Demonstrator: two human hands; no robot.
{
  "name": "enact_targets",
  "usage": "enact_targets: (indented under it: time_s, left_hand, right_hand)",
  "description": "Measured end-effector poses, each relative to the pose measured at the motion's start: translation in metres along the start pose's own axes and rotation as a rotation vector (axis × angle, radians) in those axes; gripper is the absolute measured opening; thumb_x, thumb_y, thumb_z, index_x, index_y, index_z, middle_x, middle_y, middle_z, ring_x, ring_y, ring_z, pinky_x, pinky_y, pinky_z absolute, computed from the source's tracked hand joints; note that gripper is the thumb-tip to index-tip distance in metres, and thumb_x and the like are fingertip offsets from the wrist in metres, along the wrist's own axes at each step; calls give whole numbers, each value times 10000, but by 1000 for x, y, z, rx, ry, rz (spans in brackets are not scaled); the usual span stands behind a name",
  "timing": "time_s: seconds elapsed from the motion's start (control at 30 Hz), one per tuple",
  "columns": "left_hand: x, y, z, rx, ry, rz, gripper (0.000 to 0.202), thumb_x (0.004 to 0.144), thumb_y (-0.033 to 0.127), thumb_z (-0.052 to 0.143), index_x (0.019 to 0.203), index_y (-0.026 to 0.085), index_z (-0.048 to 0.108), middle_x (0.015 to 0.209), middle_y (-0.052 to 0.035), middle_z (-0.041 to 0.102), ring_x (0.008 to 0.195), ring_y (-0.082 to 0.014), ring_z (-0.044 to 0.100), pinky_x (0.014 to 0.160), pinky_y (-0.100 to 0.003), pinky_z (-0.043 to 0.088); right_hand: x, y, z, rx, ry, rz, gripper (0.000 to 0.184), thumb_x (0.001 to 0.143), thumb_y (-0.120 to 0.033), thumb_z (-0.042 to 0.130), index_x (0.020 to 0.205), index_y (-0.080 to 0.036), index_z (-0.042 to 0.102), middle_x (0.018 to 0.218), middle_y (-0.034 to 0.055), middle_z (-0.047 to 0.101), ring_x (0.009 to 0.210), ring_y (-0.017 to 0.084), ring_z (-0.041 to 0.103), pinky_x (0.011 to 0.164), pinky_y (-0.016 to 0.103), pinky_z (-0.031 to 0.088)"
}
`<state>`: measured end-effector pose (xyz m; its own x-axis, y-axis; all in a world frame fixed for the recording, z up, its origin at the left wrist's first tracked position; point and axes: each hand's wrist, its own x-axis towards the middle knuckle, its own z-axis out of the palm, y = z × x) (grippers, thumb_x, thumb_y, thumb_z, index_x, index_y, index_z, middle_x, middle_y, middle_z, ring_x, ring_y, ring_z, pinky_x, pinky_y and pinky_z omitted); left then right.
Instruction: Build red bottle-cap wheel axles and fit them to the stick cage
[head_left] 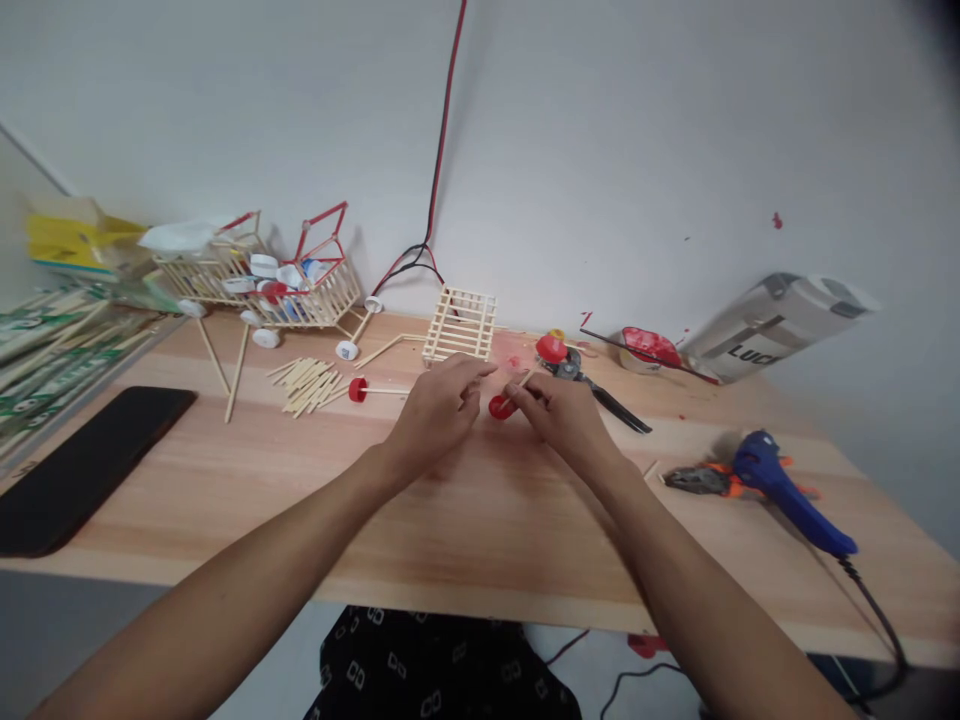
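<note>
Fitting a stick (519,387) into a red cap (500,407) mid-desk (480,520): right hand (564,412) pinches both, left hand (439,405) hovers loosely curled, empty. Next likely needs a steady, straight push.

The tabletop (480,520) is pale wood, smooth and matt. At nine o'clock lies a glossy black phone (82,465). The sticks (304,383) and lattice (460,324) look like bare wood. At three o'clock, the blue glue gun (787,490) seems smooth plastic.

Glue gun (787,490) right of pliers (694,480)
</note>
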<state>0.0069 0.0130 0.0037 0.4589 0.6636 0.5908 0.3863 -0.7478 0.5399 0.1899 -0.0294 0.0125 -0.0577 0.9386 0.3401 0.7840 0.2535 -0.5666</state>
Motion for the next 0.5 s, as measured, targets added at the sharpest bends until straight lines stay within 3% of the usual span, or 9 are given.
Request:
enact_targets:
  time_s: [0.5]
  left_hand:
    - [-2,-1,-1,59,-18,-8,232,812,74,544,981,162,675,905,-35,705,818,-151,625,753,-288,478]
  right_hand:
    - [2,11,11,-36,-56,10,296,897,-323,513,710,-186,696,687,41,702,615,149,584,604,251,379]
